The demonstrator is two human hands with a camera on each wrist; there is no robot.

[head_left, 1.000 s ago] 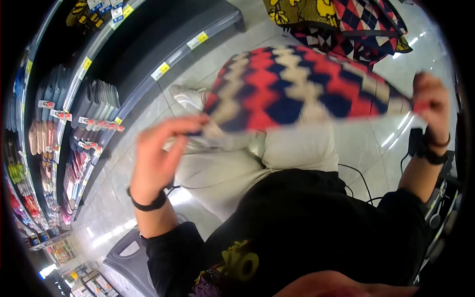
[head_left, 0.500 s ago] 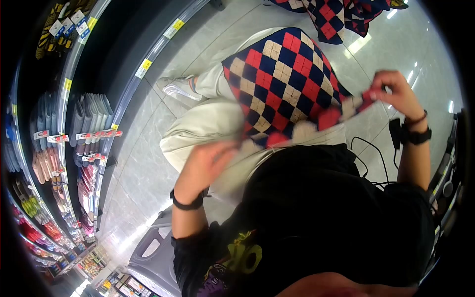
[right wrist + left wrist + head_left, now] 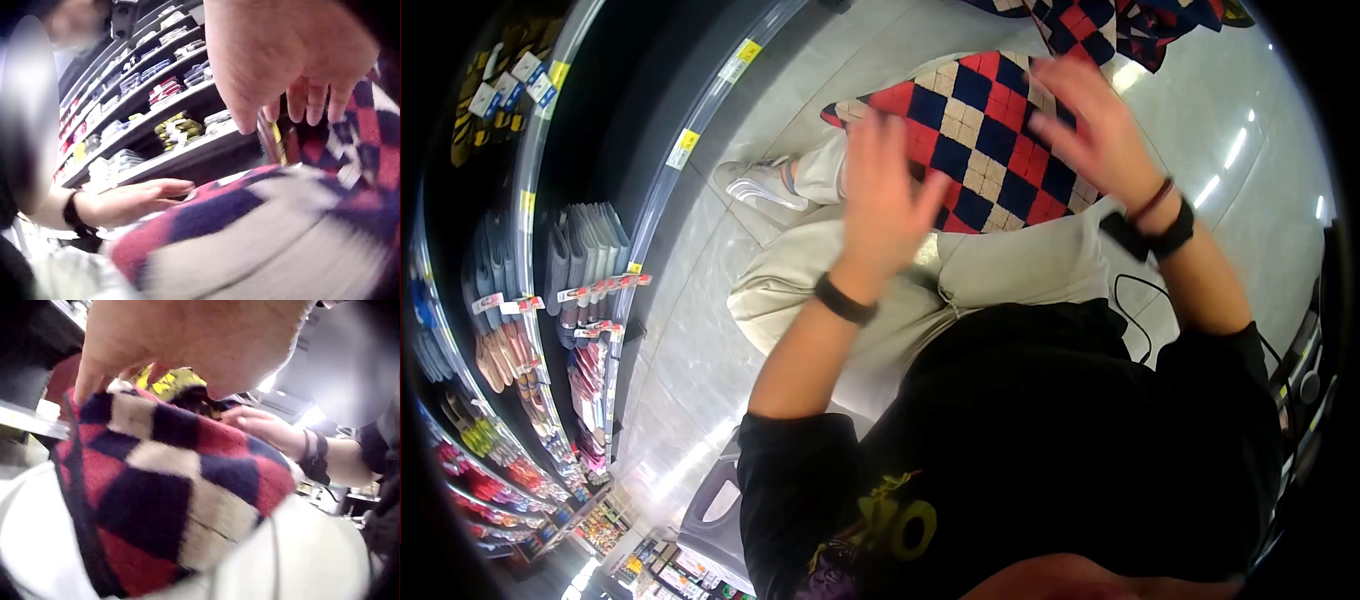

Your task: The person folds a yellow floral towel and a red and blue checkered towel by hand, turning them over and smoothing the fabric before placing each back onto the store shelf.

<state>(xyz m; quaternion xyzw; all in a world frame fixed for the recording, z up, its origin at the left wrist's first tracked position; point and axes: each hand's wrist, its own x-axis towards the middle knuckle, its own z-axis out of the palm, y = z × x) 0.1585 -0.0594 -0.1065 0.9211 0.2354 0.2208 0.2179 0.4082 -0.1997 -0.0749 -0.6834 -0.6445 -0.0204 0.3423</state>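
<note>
A knit cloth (image 3: 980, 150) in red, navy and beige argyle lies spread across the person's knees. My left hand (image 3: 882, 200) is over its left part, fingers stretched forward and blurred. Over the far right part is my right hand (image 3: 1100, 130), its fingers extended and thumb apart. In the left wrist view the cloth (image 3: 150, 512) drapes over the pale trousers, a dark band along one edge, with fingertips right at its upper border. The right wrist view shows right-hand fingers (image 3: 315, 103) hanging straight above the cloth (image 3: 269, 250).
More argyle fabric (image 3: 1085, 30) is beyond the knees at the top. Shelves at left carry folded socks (image 3: 590, 240) and tagged black-and-yellow items (image 3: 515, 85). A grey plastic stool (image 3: 710, 515) is by the left elbow, and a black cable (image 3: 1135, 330) hangs at right.
The cloth has gone from held up by its edge to lying flat over the knees, its near edge farther forward. Both hands have released that edge and moved forward above the cloth.
</note>
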